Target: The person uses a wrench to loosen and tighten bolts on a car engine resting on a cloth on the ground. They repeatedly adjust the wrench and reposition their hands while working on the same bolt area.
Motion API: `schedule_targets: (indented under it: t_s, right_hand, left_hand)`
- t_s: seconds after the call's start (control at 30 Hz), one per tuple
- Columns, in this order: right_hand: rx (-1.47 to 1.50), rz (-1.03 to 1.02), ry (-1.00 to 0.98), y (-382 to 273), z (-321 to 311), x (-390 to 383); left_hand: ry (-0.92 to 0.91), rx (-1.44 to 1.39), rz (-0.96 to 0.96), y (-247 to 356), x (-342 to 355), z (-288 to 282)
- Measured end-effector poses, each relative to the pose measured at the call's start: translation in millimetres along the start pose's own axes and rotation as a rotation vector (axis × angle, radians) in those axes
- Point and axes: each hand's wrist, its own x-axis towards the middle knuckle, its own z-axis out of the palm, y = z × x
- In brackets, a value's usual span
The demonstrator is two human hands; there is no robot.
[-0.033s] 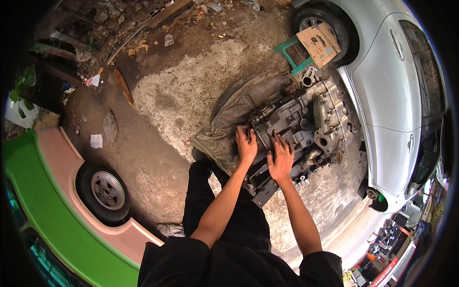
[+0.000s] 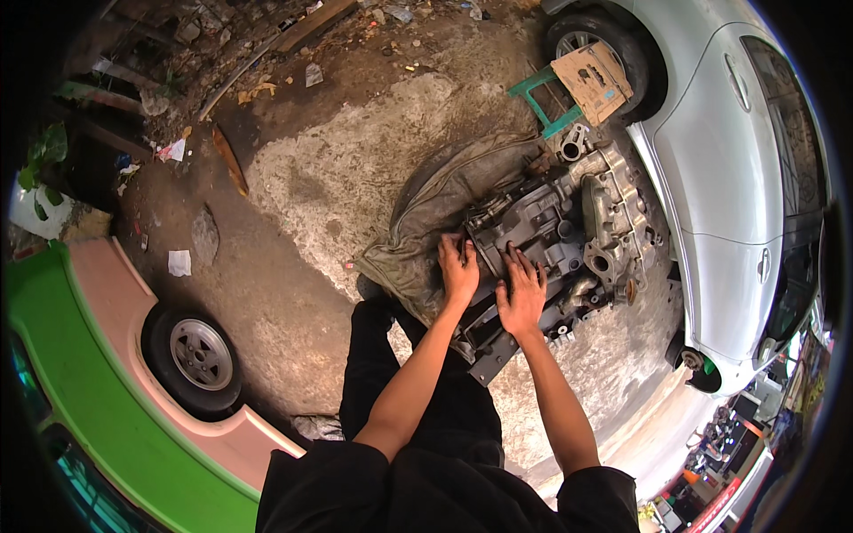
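A greasy metal engine (image 2: 533,222) lies on its side on the ground in front of me, partly over a dirty grey-brown cloth sack (image 2: 418,226). Against its left edge rests my left hand (image 2: 458,274), fingers extended and touching the metal. My right hand (image 2: 522,298) is laid on the upper face of the block, its dark-stained fingers slightly spread. Neither hand visibly holds a loose part. On the engine's right side sits a lighter cast-metal section (image 2: 613,213) with round ports. A dark flat bracket (image 2: 493,358) sticks out at the near end.
A silver car (image 2: 720,169) stands close on the right. By its wheel is a folding stool (image 2: 593,82) with green legs and a tan top. At the left is a green and pink vehicle (image 2: 98,329). Litter and a wooden plank (image 2: 315,25) lie at the far left.
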Motion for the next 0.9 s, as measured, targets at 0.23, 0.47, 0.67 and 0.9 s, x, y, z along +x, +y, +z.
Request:
schedule_targets:
  t_s: [0.23, 0.47, 0.67, 0.9]
  right_hand:
    - [0.022, 0.011, 0.007, -2, -1, 0]
    - [0.013, 0.025, -0.022, -2, -2, 1]
    - [0.015, 0.024, -0.035, -2, -4, 2]
    - [0.046, 0.035, -0.03, -5, -7, 4]
  left_hand:
    - [0.01, 0.154, 0.116, 4, 0, 0]
    - [0.04, 0.191, 0.235, 22, -1, -6]
    - [-0.067, 0.144, 0.299, 22, 2, -18]
    - [-0.027, 0.17, 0.175, 22, 29, -29]
